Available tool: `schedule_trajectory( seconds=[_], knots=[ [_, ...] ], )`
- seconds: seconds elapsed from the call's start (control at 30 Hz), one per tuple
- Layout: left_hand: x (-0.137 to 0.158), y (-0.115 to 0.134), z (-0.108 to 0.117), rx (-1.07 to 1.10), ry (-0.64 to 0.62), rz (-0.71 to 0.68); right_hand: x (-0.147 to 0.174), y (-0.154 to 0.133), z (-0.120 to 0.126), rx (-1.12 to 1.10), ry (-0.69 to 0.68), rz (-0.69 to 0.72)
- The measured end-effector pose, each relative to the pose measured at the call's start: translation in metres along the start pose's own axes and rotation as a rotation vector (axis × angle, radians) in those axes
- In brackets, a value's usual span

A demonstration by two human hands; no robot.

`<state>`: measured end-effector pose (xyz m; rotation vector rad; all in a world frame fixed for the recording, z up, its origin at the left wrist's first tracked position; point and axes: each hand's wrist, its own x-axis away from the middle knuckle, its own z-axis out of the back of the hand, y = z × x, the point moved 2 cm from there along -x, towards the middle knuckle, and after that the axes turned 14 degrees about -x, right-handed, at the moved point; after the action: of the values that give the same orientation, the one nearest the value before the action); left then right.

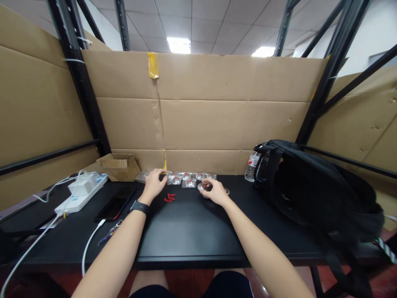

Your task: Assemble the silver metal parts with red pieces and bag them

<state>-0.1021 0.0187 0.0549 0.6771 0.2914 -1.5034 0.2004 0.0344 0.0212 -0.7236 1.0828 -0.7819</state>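
My left hand [154, 184], with a dark watch on its wrist, reaches over the back of the black table, thumb and fingers apart. Beside it lie several small clear packets [188, 183], each with a round silvery piece and a bit of red inside. A crumpled clear plastic bag [142, 176] is partly hidden behind this hand. My right hand [216, 192] is closed on a small round silvery disc [201, 187] at its fingertips. Another round piece [227, 191] shows partly behind that hand. Red cord loops [169, 198] lie between the hands, nearer the left one.
On the left are an open cardboard box [120, 167], a white power strip [82, 194] with cables, a dark phone [115, 203] and a keychain [111, 232]. A water bottle [250, 166] and a black backpack [313, 194] stand right. Cardboard walls [204, 124] enclose the table.
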Motion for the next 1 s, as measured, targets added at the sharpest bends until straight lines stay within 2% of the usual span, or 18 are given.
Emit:
schedule_trajectory(
  seconds=[0.07, 0.13, 0.23, 0.37, 0.6, 0.7, 0.8, 0.93, 1.0],
  knots=[
    [0.008, 0.029, 0.002, 0.132, -0.059, -0.225, -0.001, -0.007, -0.003, -0.218, 0.043, -0.050],
    [0.016, 0.056, 0.004, 0.238, -0.049, -0.391, 0.000, -0.014, -0.006, -0.415, 0.035, -0.100],
    [0.026, 0.084, 0.005, 0.321, 0.027, -0.479, 0.004, -0.023, -0.009, -0.579, -0.010, -0.150],
    [0.033, 0.094, 0.000, 0.362, 0.049, -0.526, 0.011, -0.031, -0.015, -0.628, -0.094, -0.198],
    [0.033, 0.094, 0.004, 0.382, 0.024, -0.556, 0.015, -0.039, -0.023, -0.586, -0.204, -0.150],
    [0.029, 0.089, 0.007, 0.353, 0.015, -0.531, 0.012, -0.034, -0.022, -0.515, -0.202, -0.124],
    [0.021, 0.069, 0.007, 0.298, -0.018, -0.462, 0.008, -0.028, -0.014, -0.349, -0.155, -0.066],
    [0.008, 0.026, 0.001, 0.215, -0.143, -0.318, 0.004, -0.022, 0.011, 0.042, -0.080, 0.085],
    [0.004, 0.007, -0.003, 0.198, -0.217, -0.255, 0.003, -0.017, 0.026, 0.172, -0.060, 0.097]
  ],
)
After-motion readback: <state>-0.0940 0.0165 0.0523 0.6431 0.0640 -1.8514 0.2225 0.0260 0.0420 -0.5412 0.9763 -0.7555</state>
